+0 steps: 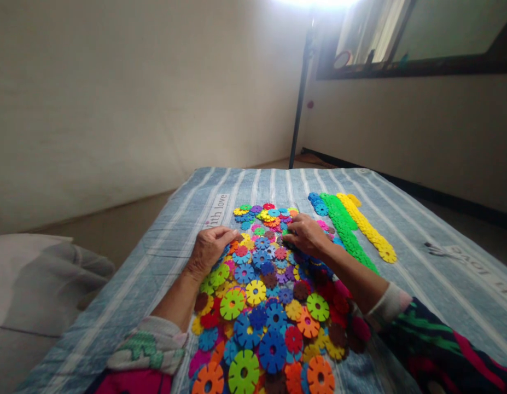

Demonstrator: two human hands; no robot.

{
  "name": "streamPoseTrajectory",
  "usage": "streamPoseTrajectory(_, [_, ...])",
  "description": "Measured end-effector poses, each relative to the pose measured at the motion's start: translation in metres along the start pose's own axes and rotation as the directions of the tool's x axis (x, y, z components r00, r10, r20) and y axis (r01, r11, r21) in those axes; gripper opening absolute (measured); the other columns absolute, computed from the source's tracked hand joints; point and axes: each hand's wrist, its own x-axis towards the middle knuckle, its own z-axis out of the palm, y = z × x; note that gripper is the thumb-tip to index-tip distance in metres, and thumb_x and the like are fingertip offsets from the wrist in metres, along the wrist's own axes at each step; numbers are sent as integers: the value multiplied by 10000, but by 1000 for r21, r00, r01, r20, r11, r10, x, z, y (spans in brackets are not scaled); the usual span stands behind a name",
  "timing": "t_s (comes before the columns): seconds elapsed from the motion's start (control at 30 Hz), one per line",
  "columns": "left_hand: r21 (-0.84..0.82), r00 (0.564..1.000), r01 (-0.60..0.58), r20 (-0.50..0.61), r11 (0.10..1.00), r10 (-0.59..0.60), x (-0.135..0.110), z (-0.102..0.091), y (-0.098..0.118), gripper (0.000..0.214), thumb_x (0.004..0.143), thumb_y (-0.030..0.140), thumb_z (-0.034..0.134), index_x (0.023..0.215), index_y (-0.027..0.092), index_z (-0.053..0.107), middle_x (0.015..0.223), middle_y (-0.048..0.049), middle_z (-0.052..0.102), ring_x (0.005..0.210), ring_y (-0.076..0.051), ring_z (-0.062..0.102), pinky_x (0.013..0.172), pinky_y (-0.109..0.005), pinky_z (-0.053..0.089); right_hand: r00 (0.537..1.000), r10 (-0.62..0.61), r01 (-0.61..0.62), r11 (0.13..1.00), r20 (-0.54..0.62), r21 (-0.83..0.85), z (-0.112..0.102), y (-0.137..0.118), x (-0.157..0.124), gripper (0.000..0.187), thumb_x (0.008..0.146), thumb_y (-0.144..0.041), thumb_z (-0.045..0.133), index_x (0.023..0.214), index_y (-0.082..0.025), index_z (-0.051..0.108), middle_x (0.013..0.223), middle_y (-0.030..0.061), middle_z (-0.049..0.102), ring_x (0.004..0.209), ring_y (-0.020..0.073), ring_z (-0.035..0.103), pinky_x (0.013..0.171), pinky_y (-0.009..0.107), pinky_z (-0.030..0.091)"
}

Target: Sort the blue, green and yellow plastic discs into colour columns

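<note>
A heap of notched plastic discs [260,257] in many colours lies on the striped cloth between my arms. My left hand [212,249] is at the heap's left edge, thumb and fingers pinched together. A brown disc [239,238] shows right at its fingertips; whether it is gripped I cannot make out. My right hand [307,234] reaches over the far right part of the heap with its fingers curled down. Anything between those fingers is hidden. Larger-looking discs nearer me include a lime green disc [244,372] and a blue disc [273,350].
Right of the heap lie a long row of overlapping green discs [347,232], a yellow row [366,227] and a short blue group [318,203]. The blue-grey striped cloth [417,235] covers the surface. A lamp stand [301,98] rises behind it; pale fabric [35,295] is at left.
</note>
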Motion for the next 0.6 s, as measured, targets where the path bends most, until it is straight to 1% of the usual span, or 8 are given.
streamPoseTrajectory(0.1, [-5,1000,7,15,1000,-7,1,0,-2,267,680,417,612,706,189,749,742,-19,752,751,-201,673,729,-269,507,1000,24,-24,1000,-17,-9,-1,-3,0,218,816,-314,637,653,-170,662,864,73,616,895,185,530,767,268,381])
streamPoseTrajectory(0.17, [5,1000,6,17,1000,-6,2,0,-3,273,681,422,614,708,185,748,744,-22,750,752,-197,669,730,-265,501,998,44,-43,999,-35,17,-2,-5,-1,181,795,-278,655,652,-167,669,873,74,621,896,186,536,767,268,387])
streamPoseTrajectory(0.3, [25,1000,6,15,1000,-6,4,0,-3,275,673,434,616,693,190,742,726,-14,743,742,-196,660,711,-257,493,995,69,-57,987,-77,150,-8,-12,-4,77,741,-182,689,665,-170,687,868,59,633,884,180,559,765,265,408])
streamPoseTrajectory(0.37, [28,1000,17,10,999,-17,4,-1,-2,271,667,438,619,689,196,738,729,-9,744,749,-199,661,713,-253,491,995,53,-31,970,-87,243,-16,-10,-6,69,722,-144,695,660,-174,687,848,43,638,837,162,574,752,260,420])
streamPoseTrajectory(0.43, [45,1000,26,17,999,-26,5,-2,-2,279,666,452,617,694,203,738,741,-7,746,763,-206,664,725,-255,490,993,34,3,950,-113,311,-28,2,-10,70,713,-134,701,660,-177,684,848,33,641,809,150,583,745,262,429])
streamPoseTrajectory(0.47, [56,999,24,24,998,-25,6,-2,-2,285,665,462,616,701,208,741,751,-7,748,774,-212,666,733,-259,492,990,34,12,946,-136,325,-36,11,-13,72,714,-135,702,660,-179,682,851,30,642,810,149,586,747,266,433])
streamPoseTrajectory(0.53, [83,1000,19,21,996,-21,8,-3,-5,289,659,473,621,718,218,744,768,-2,751,795,-223,667,740,-264,493,981,61,-2,952,-185,307,-53,39,-22,81,721,-145,696,651,-181,676,849,28,641,822,155,590,757,279,437])
streamPoseTrajectory(0.6, [99,1000,15,21,995,-17,9,-2,-8,292,653,478,625,728,223,745,780,2,753,808,-230,665,745,-267,493,974,110,-62,970,-198,236,-70,73,-33,80,708,-160,704,639,-185,673,830,24,641,814,161,591,762,288,437])
